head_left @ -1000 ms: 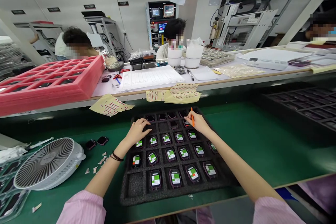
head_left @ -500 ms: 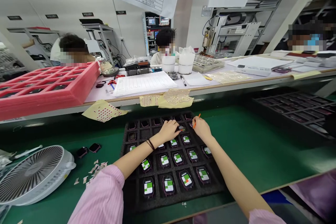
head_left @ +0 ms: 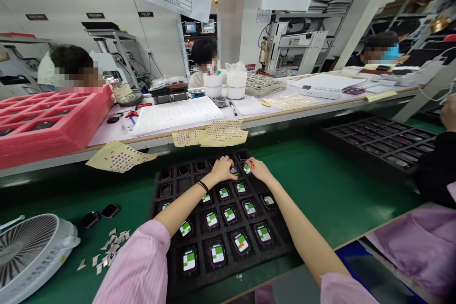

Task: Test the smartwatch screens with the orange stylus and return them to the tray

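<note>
My left hand (head_left: 223,170) and my right hand (head_left: 260,170) sit close together at the far end of a black foam tray (head_left: 228,278) on a green mat (head_left: 338,190). My left fingers (head_left: 218,164) curve and stay close together, just beside a small black watch (head_left: 234,170). My right fingers (head_left: 254,166) pinch a thin orange stick (head_left: 252,164) (only its tip shows), right by a black watch with a green sticker (head_left: 246,168). More black watches with green stickers (head_left: 223,193) sit in rows in the tray's square holes.
</note>
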Demonstrator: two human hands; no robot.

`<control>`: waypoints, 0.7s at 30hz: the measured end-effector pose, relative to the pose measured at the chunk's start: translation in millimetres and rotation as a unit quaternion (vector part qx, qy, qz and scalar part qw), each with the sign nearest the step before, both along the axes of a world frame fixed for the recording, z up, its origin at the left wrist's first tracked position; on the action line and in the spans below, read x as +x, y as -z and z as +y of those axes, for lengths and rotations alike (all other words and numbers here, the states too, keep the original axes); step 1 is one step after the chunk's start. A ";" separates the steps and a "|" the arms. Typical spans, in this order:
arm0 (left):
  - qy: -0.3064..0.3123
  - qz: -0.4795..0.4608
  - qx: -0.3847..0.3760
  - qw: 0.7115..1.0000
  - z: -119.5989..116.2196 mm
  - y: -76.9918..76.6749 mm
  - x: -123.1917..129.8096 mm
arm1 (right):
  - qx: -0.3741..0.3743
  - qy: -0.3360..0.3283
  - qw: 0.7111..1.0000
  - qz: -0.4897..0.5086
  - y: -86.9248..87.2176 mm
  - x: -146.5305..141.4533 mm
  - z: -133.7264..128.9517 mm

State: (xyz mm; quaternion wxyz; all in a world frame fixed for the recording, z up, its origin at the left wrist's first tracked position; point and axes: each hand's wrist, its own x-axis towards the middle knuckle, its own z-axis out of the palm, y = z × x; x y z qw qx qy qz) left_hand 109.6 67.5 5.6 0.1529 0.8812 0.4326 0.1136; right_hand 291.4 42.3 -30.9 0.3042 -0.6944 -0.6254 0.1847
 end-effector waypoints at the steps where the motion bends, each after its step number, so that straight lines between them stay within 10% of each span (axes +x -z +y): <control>1: -0.006 -0.020 -0.002 1.000 -1.5 0.0 -2.8 | 0.004 0.000 1.000 0.029 -0.1 0.8 0.2; 6: -0.033 -0.175 -0.091 0.980 -14.2 -0.7 -25.8 | 0.030 0.003 0.979 0.202 -5.3 4.8 -0.8; 11: -0.036 -0.447 -0.335 0.829 -40.2 -7.0 -61.2 | 0.030 -0.027 0.919 0.393 -16.6 -6.9 -9.7; 21: -0.137 -0.537 -0.277 0.785 -64.3 3.4 -101.2 | -0.071 -0.172 0.798 0.573 -34.7 -80.3 -45.9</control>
